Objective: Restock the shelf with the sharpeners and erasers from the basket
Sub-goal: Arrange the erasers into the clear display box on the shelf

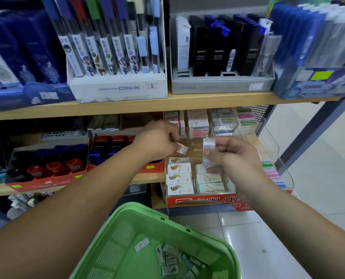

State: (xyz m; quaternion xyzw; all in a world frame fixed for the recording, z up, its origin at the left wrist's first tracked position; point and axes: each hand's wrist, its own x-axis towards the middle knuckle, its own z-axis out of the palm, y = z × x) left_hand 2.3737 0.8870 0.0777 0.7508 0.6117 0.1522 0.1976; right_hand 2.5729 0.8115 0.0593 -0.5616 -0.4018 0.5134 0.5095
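Wooden shelf [147, 178] boards run across a stationery aisle, with the lower one in reach. Far left of both grips sits a red box of sharpeners [46, 168], which looks fairly full. The left hand [159, 139] has a narrow grip, pinching a small eraser [182, 148] between fingertips and thumb, held just above the near rows of the clear tray [272, 141]. Just right of it, the right hand [236, 158] pinches a wrapped eraser [208, 150] upright over the same tray. The two pieces are close together but apart. Directly beneath the grips, stacked erasers [179, 178] already fill the front compartments, while the compartment under the hands seems empty.

Well below both grips, the green basket [139, 206] holds a small scatter of loose erasers [171, 258] on its floor. Whether any sharpeners lie among them is too blurred to tell. The restock looks well advanced: two pieces are about to go in and a handful are left to shelve.
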